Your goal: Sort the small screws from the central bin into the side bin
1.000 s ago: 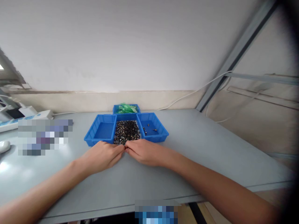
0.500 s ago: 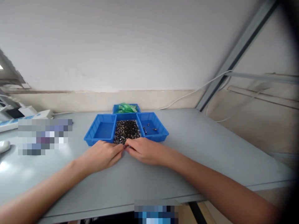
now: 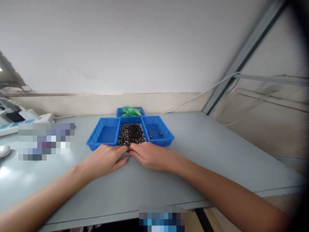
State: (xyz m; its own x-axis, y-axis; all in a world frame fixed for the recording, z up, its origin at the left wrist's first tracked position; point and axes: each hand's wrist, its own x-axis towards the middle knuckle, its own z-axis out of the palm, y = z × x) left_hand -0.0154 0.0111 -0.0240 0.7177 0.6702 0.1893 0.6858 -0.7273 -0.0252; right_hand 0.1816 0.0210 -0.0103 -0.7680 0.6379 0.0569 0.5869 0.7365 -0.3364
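Observation:
My left hand (image 3: pixel 107 160) and my right hand (image 3: pixel 149 156) meet fingertip to fingertip at the front edge of a blue bin (image 3: pixel 130 120) full of small dark and shiny metal parts (image 3: pixel 131 133). Between the fingertips is something tiny, mostly hidden; its kind does not show. My right thumb and forefinger are pinched together. My left forefinger touches the same spot from the other side, its thumb a little lower with a narrow gap between. On the right, another blue bin (image 3: pixel 166 141) holds several loose metal pieces (image 3: pixel 149 135).
To the left is a blue bin (image 3: pixel 106 133) with its bare floor showing. Behind the middle bin, a small blue bin (image 3: pixel 118 112) holds green plastic bags (image 3: pixel 131 111). A power strip (image 3: pixel 45 118) and white mouse (image 3: pixel 4 150) lie at the grey table's (image 3: pixel 205 145) left.
My left thumb has dropped away from the left forefinger, which has moved slightly forward. My right hand has barely moved, and the bins stand as before.

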